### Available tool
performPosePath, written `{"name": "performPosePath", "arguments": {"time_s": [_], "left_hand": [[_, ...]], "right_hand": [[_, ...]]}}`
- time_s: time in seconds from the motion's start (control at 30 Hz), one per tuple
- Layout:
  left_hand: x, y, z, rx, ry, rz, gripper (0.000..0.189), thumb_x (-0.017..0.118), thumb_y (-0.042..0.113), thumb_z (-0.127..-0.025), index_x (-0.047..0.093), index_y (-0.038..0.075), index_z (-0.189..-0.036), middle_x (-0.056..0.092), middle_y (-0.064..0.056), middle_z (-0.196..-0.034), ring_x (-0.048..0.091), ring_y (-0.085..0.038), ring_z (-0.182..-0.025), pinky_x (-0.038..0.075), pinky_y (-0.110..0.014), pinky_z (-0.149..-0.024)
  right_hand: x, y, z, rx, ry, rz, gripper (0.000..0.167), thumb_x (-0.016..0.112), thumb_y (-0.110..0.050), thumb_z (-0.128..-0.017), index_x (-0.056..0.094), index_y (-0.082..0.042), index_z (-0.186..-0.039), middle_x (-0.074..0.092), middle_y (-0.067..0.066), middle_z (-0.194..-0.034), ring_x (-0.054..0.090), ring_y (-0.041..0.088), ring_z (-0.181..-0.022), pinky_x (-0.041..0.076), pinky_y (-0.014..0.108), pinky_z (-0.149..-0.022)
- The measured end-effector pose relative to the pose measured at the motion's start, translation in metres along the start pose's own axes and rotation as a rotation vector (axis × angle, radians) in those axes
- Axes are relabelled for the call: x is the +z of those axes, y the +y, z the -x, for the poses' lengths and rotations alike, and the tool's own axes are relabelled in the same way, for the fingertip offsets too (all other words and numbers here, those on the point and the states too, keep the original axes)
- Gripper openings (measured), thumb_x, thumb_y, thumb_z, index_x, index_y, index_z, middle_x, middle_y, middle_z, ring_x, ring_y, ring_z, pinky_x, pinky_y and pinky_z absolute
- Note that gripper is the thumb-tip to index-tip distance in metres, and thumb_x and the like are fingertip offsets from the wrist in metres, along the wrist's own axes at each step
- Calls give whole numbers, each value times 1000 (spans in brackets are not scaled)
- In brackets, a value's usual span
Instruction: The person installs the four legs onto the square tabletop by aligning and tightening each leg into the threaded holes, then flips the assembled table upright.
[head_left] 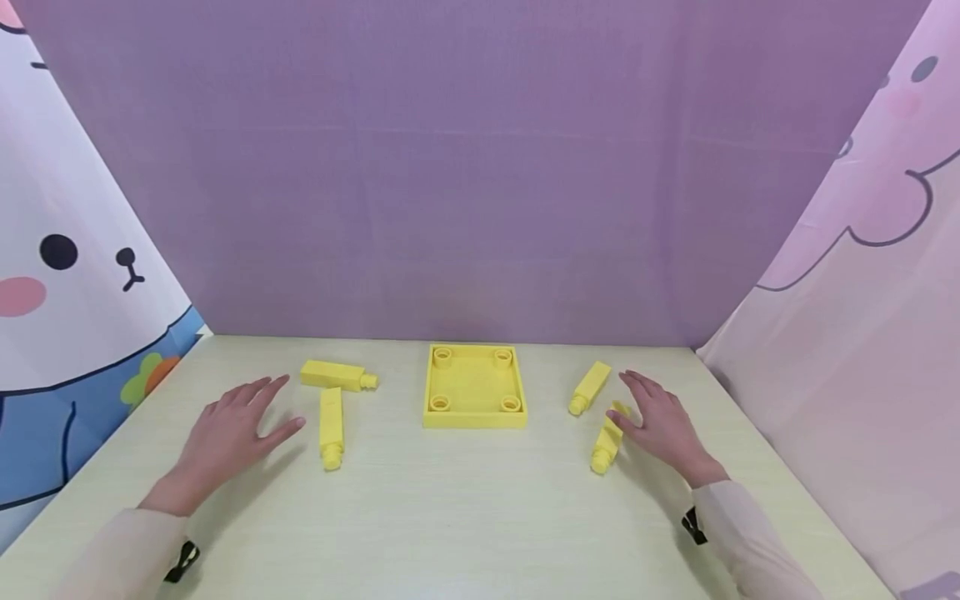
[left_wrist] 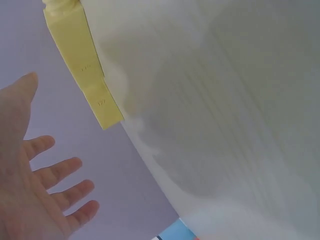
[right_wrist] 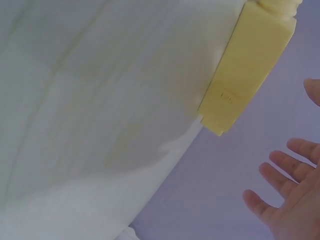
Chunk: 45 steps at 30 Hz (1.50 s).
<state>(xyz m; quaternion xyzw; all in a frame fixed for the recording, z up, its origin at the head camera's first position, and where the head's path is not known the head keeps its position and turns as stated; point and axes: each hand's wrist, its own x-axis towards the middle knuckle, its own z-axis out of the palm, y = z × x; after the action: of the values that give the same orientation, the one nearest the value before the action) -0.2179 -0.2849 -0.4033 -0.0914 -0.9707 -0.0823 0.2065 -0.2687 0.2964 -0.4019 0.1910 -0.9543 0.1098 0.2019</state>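
A shallow yellow square plate lies at the table's far middle, with a raised rim and a round socket at each corner. Left of it are two yellow square-sided pegs with round necked ends: one lying sideways, the other end-on. Beside them hovers my left hand, fingers spread, holding nothing. On the right lie a farther peg and a nearer peg, the latter partly hidden behind the thumb of my right hand. That hand has its fingers extended too; whether its thumb touches the peg I cannot tell.
The pale wood-grain table ends at a purple backdrop. Patterned cloths flank it, a cartoon-animal cloth at left and a pink one at right.
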Motion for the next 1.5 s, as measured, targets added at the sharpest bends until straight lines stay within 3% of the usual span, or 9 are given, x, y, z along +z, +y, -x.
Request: {"name": "performPosePath", "arguments": {"time_s": [0.33,0.87,1.5], "left_hand": [[6,15,-5,75,7,25,66,62,49,-81,47,8,-131,53,-21,-124,46,-44,-112,39,-63,-84],[22,45,-17,214,39,85,60,69,42,-77,52,10,-125,59,-14,-118,55,-38,-105,46,-54,-79],[36,87,-34,240,-2,222,52,68,37,-81,54,11,-124,60,-12,-118,57,-34,-104,48,-51,-82]], "right_hand": [[7,-12,-6,-61,30,-66,58,64,-29,-83,46,2,-128,51,21,-127,50,40,-113,42,56,-86],[15,-36,-16,-82,-39,-202,53,67,-23,-82,49,0,-126,54,18,-125,54,37,-111,42,57,-89],[29,-64,-34,-73,-181,-320,51,64,-26,-86,49,-2,-128,54,14,-127,54,31,-112,46,46,-91]]}}
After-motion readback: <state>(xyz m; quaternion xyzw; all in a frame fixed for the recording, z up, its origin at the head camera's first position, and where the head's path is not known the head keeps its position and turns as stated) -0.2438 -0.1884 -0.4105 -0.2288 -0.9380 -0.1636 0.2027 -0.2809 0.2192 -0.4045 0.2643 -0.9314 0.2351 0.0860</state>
